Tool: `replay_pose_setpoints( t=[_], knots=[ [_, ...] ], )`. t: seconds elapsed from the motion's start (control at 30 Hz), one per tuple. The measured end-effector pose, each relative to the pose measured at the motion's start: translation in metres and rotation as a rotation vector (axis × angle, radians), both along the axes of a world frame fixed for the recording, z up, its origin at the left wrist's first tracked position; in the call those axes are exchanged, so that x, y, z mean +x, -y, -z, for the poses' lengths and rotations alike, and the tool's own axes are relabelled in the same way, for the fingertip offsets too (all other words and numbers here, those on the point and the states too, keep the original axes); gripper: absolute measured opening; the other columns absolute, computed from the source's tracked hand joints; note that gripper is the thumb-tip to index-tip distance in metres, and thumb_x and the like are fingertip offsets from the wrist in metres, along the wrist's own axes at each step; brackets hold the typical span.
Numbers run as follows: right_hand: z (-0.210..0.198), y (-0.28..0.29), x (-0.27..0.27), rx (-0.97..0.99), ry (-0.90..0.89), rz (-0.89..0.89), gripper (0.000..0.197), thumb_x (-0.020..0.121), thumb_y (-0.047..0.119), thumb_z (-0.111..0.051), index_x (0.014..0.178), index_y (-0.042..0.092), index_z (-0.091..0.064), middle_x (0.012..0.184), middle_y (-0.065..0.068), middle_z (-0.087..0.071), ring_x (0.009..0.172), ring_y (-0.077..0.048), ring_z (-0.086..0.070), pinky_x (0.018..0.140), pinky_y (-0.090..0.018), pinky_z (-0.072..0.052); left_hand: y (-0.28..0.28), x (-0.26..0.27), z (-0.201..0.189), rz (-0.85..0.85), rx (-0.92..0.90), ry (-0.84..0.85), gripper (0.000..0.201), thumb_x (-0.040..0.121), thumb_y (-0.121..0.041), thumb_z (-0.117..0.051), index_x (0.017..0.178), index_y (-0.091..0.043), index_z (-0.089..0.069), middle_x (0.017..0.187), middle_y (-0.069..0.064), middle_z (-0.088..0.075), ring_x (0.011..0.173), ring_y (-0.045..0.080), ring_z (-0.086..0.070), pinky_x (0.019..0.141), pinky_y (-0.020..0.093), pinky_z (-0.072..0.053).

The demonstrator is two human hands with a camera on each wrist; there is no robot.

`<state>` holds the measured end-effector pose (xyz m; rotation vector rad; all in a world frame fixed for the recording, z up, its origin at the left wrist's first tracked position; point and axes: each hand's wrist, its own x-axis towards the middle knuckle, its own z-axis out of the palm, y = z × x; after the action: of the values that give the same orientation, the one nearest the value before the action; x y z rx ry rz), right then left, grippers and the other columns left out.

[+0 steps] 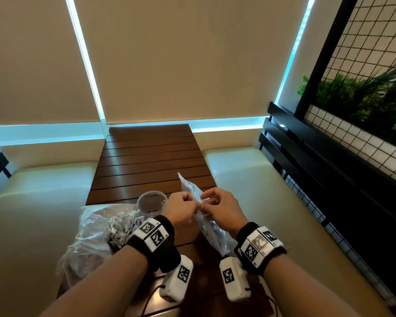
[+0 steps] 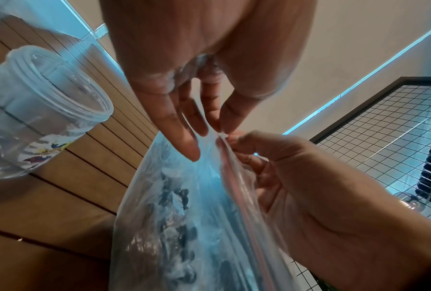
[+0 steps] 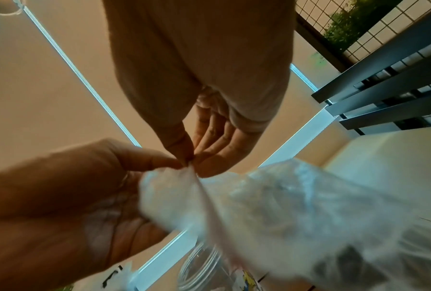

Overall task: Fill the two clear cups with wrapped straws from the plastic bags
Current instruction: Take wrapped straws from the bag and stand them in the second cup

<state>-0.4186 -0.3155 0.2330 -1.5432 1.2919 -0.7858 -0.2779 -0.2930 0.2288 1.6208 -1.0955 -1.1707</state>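
1. A clear zip-top plastic bag [image 1: 193, 197] is held up above the brown slatted wooden tabletop [image 1: 151, 161], tilted, its far corner pointing away from the person.
2. The bag's sealed top edge is pinched by the left hand [image 1: 181, 208] between thumb and fingertips [image 2: 224, 120]; the remaining fingers are seen loosely extended in the left wrist view.
3. The same edge is pinched by the right hand [image 1: 220, 207] directly beside the left; the two pinches nearly touch, as shown in the right wrist view.
4. Dark-and-white wrapped contents are seen through the bag film [image 2: 184, 226]; individual straws cannot be told apart.
5. A clear round plastic cup [image 1: 151, 201] is stood upright on the tabletop just left of the left hand. Printed colour is noted low on its wall [image 2: 42, 151]. Whether it holds anything cannot be told.
6. A second, crumpled clear plastic bag [image 1: 94, 239] of wrapped straws is laid at the tabletop's near left edge, beside the cup.
7. Black wristbands with white coded markers [image 1: 153, 234] are worn on both wrists.
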Motion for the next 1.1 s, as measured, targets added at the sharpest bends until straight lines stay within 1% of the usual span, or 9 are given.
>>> replay_pose_setpoints(
  t=[0.1, 0.23, 0.4, 0.5, 0.67, 0.77, 0.87, 1.0, 1.1],
  knots=[
    [-0.001, -0.005, 0.005, -0.135, -0.157, 0.075, 0.012, 0.081, 0.012, -0.073, 0.091, 0.016, -0.069, 0.076, -0.001, -0.07, 0.065, -0.013, -0.065, 0.069, -0.036, -0.061, -0.001, 0.005, 0.005, 0.058, -0.035, 0.094, 0.015, 0.081, -0.007, -0.062, 0.067, -0.013, -0.059, 0.069, 0.015, -0.061, 0.062, 0.028, -0.059, 0.063, 0.047, -0.054],
    [-0.001, -0.011, 0.013, -0.328, -0.267, 0.085, 0.021, 0.08, 0.013, -0.071, 0.093, 0.022, -0.058, 0.076, 0.006, -0.065, 0.068, -0.006, -0.061, 0.064, -0.027, -0.054, -0.002, 0.006, 0.005, 0.145, -0.027, 0.246, 0.013, 0.076, -0.025, -0.055, 0.065, -0.016, -0.057, 0.069, 0.004, -0.063, 0.07, 0.026, -0.061, 0.074, 0.052, -0.057],
    [0.002, 0.011, -0.013, -0.473, -0.343, 0.278, 0.022, 0.085, 0.006, -0.067, 0.088, 0.022, -0.052, 0.071, 0.007, -0.057, 0.066, -0.009, -0.058, 0.065, -0.03, -0.056, -0.003, 0.007, -0.002, 0.003, -0.011, 0.398, 0.034, 0.095, -0.024, -0.042, 0.064, -0.013, -0.048, 0.072, 0.008, -0.062, 0.075, 0.03, -0.065, 0.071, 0.039, -0.054],
    [0.005, 0.03, -0.037, -0.556, -0.53, 0.268, 0.017, 0.086, 0.006, -0.06, 0.079, 0.018, -0.052, 0.07, 0.004, -0.054, 0.064, -0.015, -0.052, 0.059, -0.03, -0.047, -0.004, 0.007, 0.001, -0.059, -0.02, 0.55, 0.031, 0.094, -0.026, -0.042, 0.065, -0.015, -0.046, 0.069, 0.001, -0.055, 0.074, 0.025, -0.054, 0.063, 0.032, -0.036],
    [-0.006, 0.054, -0.076, -0.462, -0.787, 0.221, 0.019, 0.089, 0.009, -0.055, 0.079, 0.016, -0.069, 0.085, -0.003, -0.06, 0.071, -0.019, -0.053, 0.063, -0.026, -0.038, -0.005, 0.013, -0.002, -0.124, -0.036, 0.487, 0.024, 0.094, -0.021, -0.048, 0.073, -0.01, -0.048, 0.078, 0.009, -0.064, 0.053, 0.017, -0.065, 0.036, 0.015, -0.039],
    [-0.02, 0.059, -0.079, -0.488, -0.898, 0.114, 0.021, 0.091, 0.015, -0.057, 0.084, 0.019, -0.076, 0.094, -0.001, -0.059, 0.088, -0.019, -0.055, 0.073, -0.029, -0.05, -0.002, 0.002, -0.007, -0.063, -0.115, 0.516, 0.026, 0.094, -0.02, -0.047, 0.069, -0.014, -0.045, 0.072, 0.006, -0.063, 0.06, 0.017, -0.064, 0.048, 0.031, -0.048],
    [-0.036, 0.053, -0.053, -0.665, -0.727, -0.174, 0.021, 0.09, 0.018, -0.058, 0.092, 0.02, -0.079, 0.09, 0.002, -0.064, 0.085, -0.013, -0.055, 0.079, -0.027, -0.05, 0.005, -0.014, -0.011, -0.004, -0.211, 0.614, 0.03, 0.095, -0.023, -0.046, 0.066, -0.018, -0.041, 0.067, 0.0, -0.054, 0.064, 0.018, -0.051, 0.056, 0.032, -0.039],
    [-0.025, 0.056, -0.019, -0.436, -0.755, -0.501, 0.02, 0.087, 0.018, -0.062, 0.103, 0.017, -0.074, 0.094, 0.002, -0.069, 0.089, -0.015, -0.064, 0.079, -0.026, -0.048, 0.013, -0.023, -0.009, -0.034, -0.259, 0.537, 0.037, 0.101, -0.03, -0.039, 0.066, -0.019, -0.045, 0.069, -0.003, -0.053, 0.068, 0.018, -0.05, 0.064, 0.035, -0.038],
    [0.006, 0.065, -0.02, -0.347, -0.883, -0.501, 0.054, 0.079, 0.046, -0.066, 0.126, 0.02, -0.057, 0.13, -0.004, -0.057, 0.119, -0.024, -0.054, 0.098, -0.038, -0.048, 0.018, -0.012, 0.006, -0.192, -0.2, 0.632, 0.039, 0.103, -0.037, -0.03, 0.077, -0.018, -0.052, 0.092, 0.004, -0.06, 0.087, 0.024, -0.058, 0.079, 0.037, -0.043]
  ],
)
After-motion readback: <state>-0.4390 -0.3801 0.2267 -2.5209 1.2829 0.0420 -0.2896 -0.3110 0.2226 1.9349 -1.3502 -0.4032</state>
